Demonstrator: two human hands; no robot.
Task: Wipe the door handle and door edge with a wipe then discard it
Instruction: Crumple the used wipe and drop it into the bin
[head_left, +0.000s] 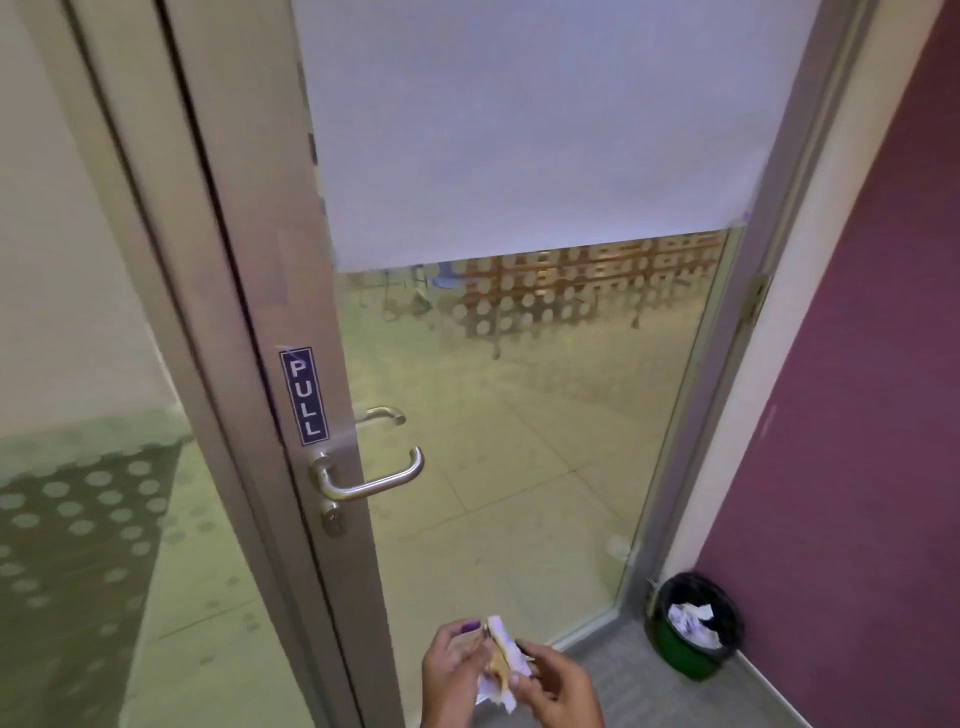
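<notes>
So on the far left we've got a frosted, dotted glass panel (83, 519), then the door edge (249, 322) with a blue PULL sticker (304, 396) stuck on the frame. Just below that sticker sits the metal door handle (371, 480), with a round keyhole (334, 519) right under it. Down at the bottom, our left hand (457, 670) and right hand (558, 686) are both curled around a crumpled white wipe (501, 662), fingers pinching it from either side, well below the handle and not touching the door. Over on the right, a green bin (693, 626) with a black liner and some white paper inside stands on the floor against the purple wall (852, 415).
</notes>
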